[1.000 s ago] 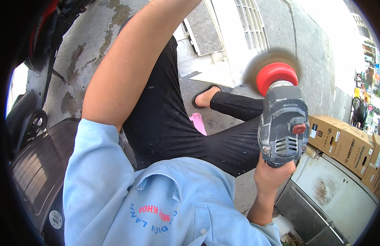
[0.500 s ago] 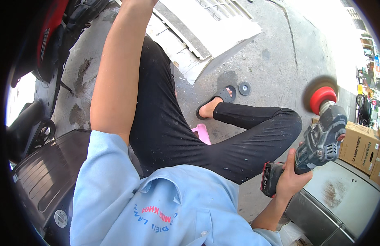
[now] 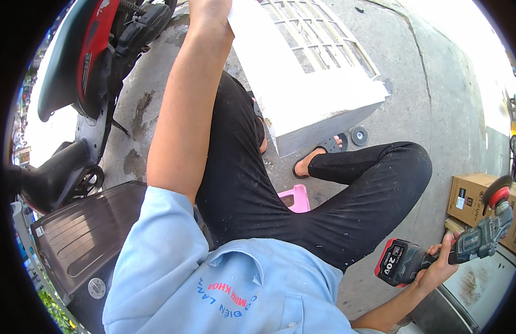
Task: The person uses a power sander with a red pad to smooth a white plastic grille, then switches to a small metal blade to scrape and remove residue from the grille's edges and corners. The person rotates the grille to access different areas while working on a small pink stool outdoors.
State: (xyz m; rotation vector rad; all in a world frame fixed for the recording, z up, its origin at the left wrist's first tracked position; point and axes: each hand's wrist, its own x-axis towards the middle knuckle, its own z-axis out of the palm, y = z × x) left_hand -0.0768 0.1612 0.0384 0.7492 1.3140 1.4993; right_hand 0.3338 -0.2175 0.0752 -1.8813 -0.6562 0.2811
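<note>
In my right hand [image 3: 439, 270] is a cordless angle grinder [image 3: 474, 244], its handle wrapped by my fingers. The grinder's battery pack [image 3: 404, 261] points toward my lap, and its red-backed disc [image 3: 497, 195] faces away at the far right. My left hand [image 3: 210, 10] reaches up to the top edge of the picture, against the near-left edge of a white metal casing [image 3: 302, 103]. Its fingers are out of view. The casing has slatted grille openings [image 3: 324, 42] and a grey end face; it leans tilted in front of my feet.
A loose round disc [image 3: 359, 136] lies on the concrete by my sandal [image 3: 338, 143]. Beneath me shows a pink stool [image 3: 296, 199]. A motorbike [image 3: 88, 83] and a brown-lidded appliance [image 3: 91, 239] stand left. Cardboard boxes [image 3: 472, 192] and a stained grey panel [image 3: 469, 284] are right.
The grinder has swung outward and down to the right, away from my knee. The white casing has turned and tipped toward me, showing more of its grille. My view has shifted left.
</note>
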